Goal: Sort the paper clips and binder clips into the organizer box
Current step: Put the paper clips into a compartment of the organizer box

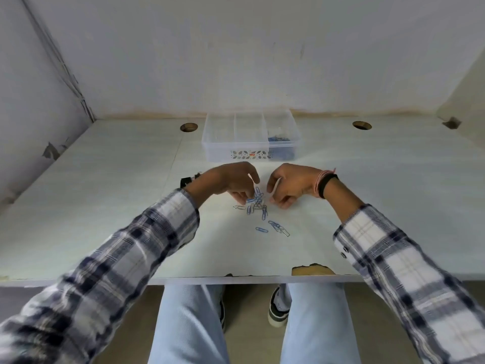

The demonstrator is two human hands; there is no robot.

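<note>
A pile of blue and silver paper clips (258, 206) lies mid-table, with a few more paper clips (278, 227) scattered nearer me. My left hand (228, 181) pinches several blue clips at the pile's top. My right hand (288, 185) is curled just right of the pile, fingers closed; whether it holds a clip is hidden. A black binder clip (185, 181) peeks out behind my left wrist. The clear organizer box (223, 151) stands beyond the hands; its right compartment holds blue clips (278, 139).
The white table has two round cable holes (188, 127) (362, 125) at the back and a chipped front edge (312, 269). Walls enclose the table on the left, back and right. My legs and a shoe show below the table edge.
</note>
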